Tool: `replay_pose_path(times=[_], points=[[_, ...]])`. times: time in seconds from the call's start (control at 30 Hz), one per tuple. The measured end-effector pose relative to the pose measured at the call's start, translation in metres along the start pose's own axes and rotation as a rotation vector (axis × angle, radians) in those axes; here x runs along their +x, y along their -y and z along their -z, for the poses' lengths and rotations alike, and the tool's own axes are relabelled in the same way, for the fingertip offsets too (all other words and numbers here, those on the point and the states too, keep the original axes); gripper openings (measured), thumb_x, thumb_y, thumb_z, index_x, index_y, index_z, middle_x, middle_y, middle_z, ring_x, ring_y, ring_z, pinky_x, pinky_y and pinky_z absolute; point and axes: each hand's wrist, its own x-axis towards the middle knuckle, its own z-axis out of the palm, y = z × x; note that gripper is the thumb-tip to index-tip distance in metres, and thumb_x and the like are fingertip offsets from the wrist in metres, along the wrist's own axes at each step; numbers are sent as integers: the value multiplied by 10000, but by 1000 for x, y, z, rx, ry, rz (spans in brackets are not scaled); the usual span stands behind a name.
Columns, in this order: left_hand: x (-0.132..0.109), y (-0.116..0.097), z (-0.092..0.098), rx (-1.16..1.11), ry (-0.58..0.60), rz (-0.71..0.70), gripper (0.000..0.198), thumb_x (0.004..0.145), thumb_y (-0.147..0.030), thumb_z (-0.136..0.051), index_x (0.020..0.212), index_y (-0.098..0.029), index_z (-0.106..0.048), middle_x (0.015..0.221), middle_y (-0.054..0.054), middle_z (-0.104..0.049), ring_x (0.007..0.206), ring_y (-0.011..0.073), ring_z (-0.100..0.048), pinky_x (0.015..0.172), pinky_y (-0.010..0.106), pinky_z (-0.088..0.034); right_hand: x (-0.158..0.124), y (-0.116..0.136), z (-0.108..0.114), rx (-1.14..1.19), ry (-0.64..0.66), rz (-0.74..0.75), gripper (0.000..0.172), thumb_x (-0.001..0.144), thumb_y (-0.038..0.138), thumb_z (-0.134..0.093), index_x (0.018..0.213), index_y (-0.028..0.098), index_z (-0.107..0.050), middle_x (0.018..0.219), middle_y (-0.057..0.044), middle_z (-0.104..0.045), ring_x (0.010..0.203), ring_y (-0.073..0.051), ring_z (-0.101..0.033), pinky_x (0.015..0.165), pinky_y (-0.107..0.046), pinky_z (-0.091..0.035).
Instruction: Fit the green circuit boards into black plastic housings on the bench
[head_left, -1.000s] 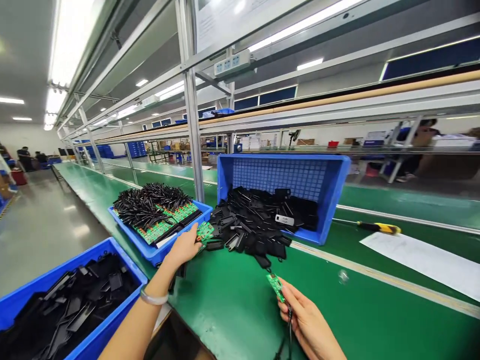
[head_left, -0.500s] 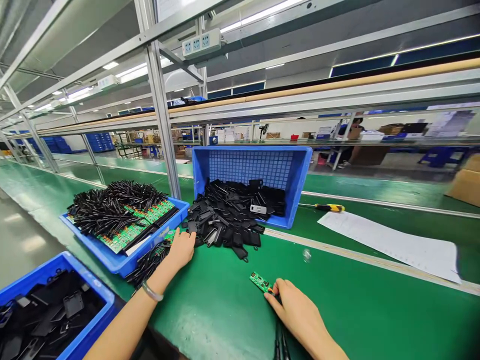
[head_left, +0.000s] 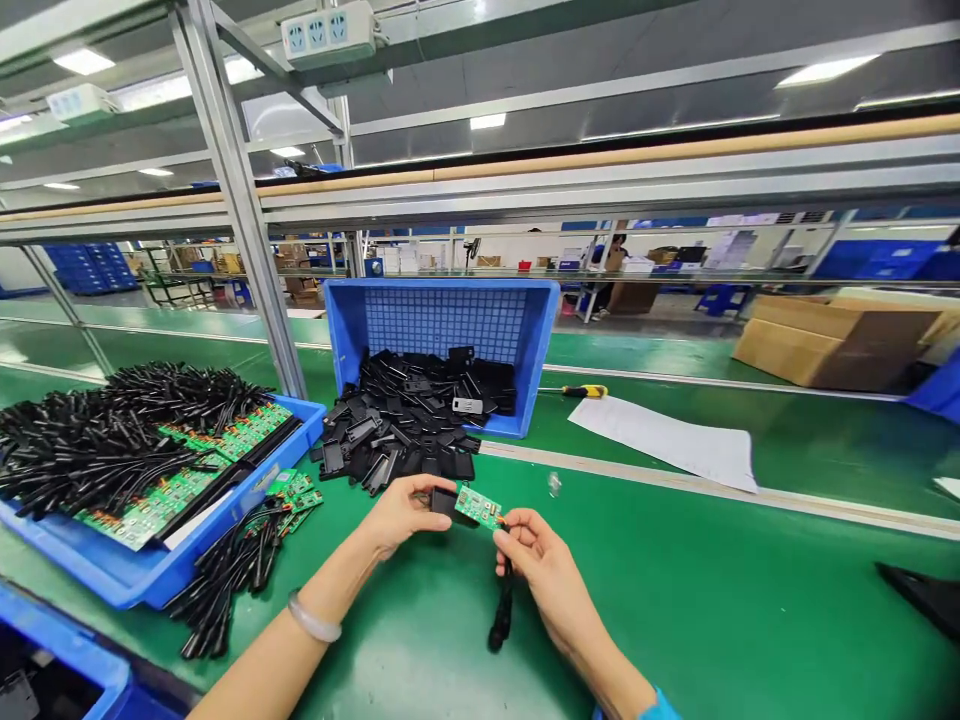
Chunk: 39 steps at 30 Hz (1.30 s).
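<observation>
My left hand (head_left: 401, 515) pinches a small black plastic shell (head_left: 444, 501) above the green bench. My right hand (head_left: 534, 558) grips a small green circuit board (head_left: 478, 507) by its cable end; the black cable (head_left: 501, 612) hangs down from it. Board and shell meet between the two hands. Just behind them lies a heap of black shells (head_left: 409, 425) spilling out of a tipped blue bin (head_left: 442, 322).
A blue tray (head_left: 161, 570) of green boards with black cables sits at left, loose cabled boards (head_left: 247, 560) beside it. A yellow-handled screwdriver (head_left: 581, 391) and white paper (head_left: 664, 445) lie behind. Cardboard boxes (head_left: 836, 340) stand far right. A steel post (head_left: 240, 210) rises at left.
My left hand left the pile by the tray and came to the middle holding a black shell. My right hand lifted the board up to meet it. The view swung right.
</observation>
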Motion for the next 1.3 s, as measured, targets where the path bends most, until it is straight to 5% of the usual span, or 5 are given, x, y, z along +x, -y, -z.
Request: replay_pose_path(times=[0.17,0.43,0.8,1.03,1.3], points=[[4,21,-16,-380,79,44,586,527,-159,-845,1075,-169,-641,985,59,-638,871,157,-591,790,264,-440,-1,-2,1,35,-1,-41,420,671,500,-770,857,193,-551,653,33,-524,567,-129,-516,543,-244,-459],[-5,31,-23,-528,31,49,531,638,-179,-804,1132,-199,-610,972,43,-603,901,167,-582,872,360,-467,0,-5,-1,26,32,-46,379,672,441,-789,847,172,-587,679,14,-576,602,-127,-536,598,-241,-438],[-10,28,-31,-568,90,20,642,692,-155,-756,1265,-220,-473,1212,129,-574,1110,263,-557,935,404,-438,-2,-8,-4,4,-20,-192,478,581,475,-832,801,177,-530,578,57,-529,514,-109,-534,472,-188,-363],[-7,37,-38,-482,-61,25,330,796,-307,-676,1040,-170,-501,1042,122,-667,1025,259,-618,879,393,-466,-4,-13,-9,30,3,-300,524,527,488,-849,743,182,-483,532,72,-516,480,-89,-511,448,-165,-307],[-5,35,-39,-342,-148,11,386,748,-379,-708,971,-166,-476,979,122,-684,919,256,-661,765,343,-509,1,-15,-6,-235,220,-430,572,611,710,-638,620,142,-569,452,37,-491,344,-53,-356,372,-191,-200]])
